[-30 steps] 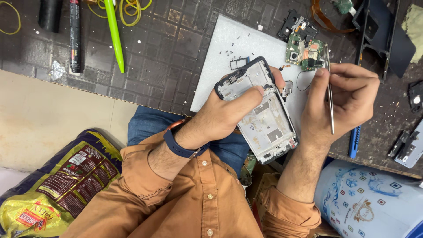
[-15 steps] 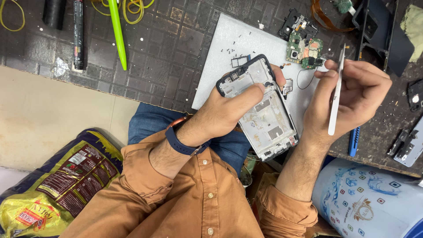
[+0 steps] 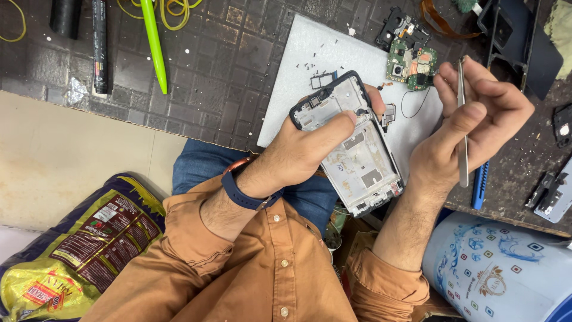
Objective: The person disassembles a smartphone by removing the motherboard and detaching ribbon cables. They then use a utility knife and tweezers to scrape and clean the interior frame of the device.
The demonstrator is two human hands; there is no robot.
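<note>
My left hand (image 3: 310, 149) grips an opened phone frame (image 3: 357, 155) with a dark rim, thumb laid across its upper middle, tilted over my lap and the bench edge. My right hand (image 3: 476, 119) is just right of the frame and pinches metal tweezers (image 3: 462, 125) held upright, tips pointing up. A green circuit board (image 3: 411, 62) lies on the white mat (image 3: 310, 65) above the frame, with a thin black wire and small loose parts beside it.
A green pen (image 3: 154, 45), a black marker (image 3: 99, 45) and yellow rubber bands lie at the bench's far left. Black phone parts (image 3: 518, 42) sit at top right, a blue tool (image 3: 479, 185) by the edge, a patterned white bucket (image 3: 500, 268) below right, a foil bag (image 3: 77, 250) on the floor.
My right hand has lifted away from the frame and turned the tweezers upright. The left hand and frame have barely moved.
</note>
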